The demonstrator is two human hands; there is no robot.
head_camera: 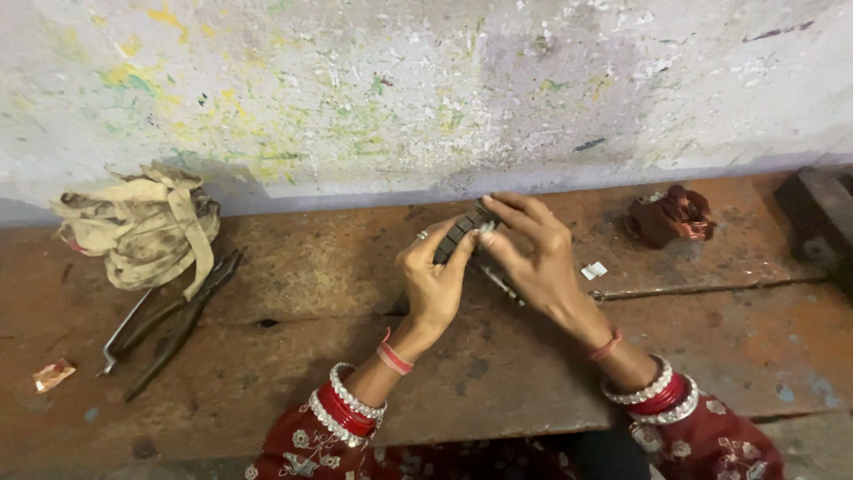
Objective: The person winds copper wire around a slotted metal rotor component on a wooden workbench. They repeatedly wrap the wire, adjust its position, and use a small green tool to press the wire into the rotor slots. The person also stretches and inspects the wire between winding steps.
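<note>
Both hands meet over the rusty surface. Left hand and right hand each pinch a dark, ridged metal block, grip pressed tight. Pliers lie well apart.

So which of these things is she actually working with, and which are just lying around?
In hand:
dark ridged part, held by left hand and right hand

Lying about:
pliers
rag bundle
copper coil
thin rod
</note>
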